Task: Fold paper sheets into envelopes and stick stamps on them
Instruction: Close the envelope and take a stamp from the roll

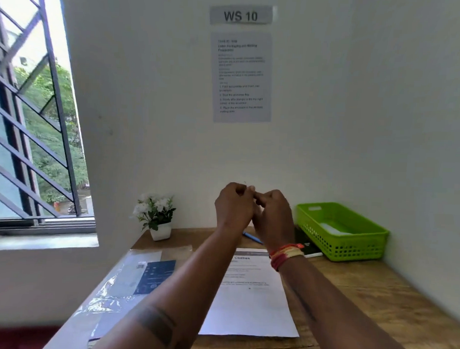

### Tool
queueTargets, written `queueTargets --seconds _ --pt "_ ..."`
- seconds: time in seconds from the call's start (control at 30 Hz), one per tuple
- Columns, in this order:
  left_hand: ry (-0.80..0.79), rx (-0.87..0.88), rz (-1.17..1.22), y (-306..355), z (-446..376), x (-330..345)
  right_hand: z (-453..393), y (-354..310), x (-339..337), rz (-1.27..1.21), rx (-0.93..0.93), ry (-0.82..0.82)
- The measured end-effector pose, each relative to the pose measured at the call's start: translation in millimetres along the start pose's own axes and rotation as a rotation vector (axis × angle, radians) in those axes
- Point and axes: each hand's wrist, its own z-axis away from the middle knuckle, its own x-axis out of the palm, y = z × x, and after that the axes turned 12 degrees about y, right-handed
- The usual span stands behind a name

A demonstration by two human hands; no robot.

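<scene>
My left hand [233, 208] and my right hand [273, 217] are raised together above the far end of the wooden desk [376, 291], in front of the wall. Both have curled fingers, and their fingertips meet. A tiny pale spot shows where they touch, too small to identify. A printed white paper sheet [250, 305] lies flat on the desk under my forearms. To its left lie clear plastic sleeves [110, 295] and a dark blue card [156, 276].
A green plastic basket [341, 230] with something white inside stands at the back right. Beside it lies a black booklet [306, 246], and a blue pen [251, 237] lies behind my hands. A small white flower pot [157, 218] is at the back left. The window is on the left.
</scene>
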Motion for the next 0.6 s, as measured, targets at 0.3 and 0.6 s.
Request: queueTargets --seconds 0.3,0.6 --pt "-0.199 -0.641 0.073 -67.4 -23.7 -51.1 62.1 45.7 10.7 0.375 -0.357 -0.478" --pt "-0.398 -0.352 -0.638 -141.0 -7.4 -55.4 95.3 64.3 15.9 0.423 -0.066 -1.088"
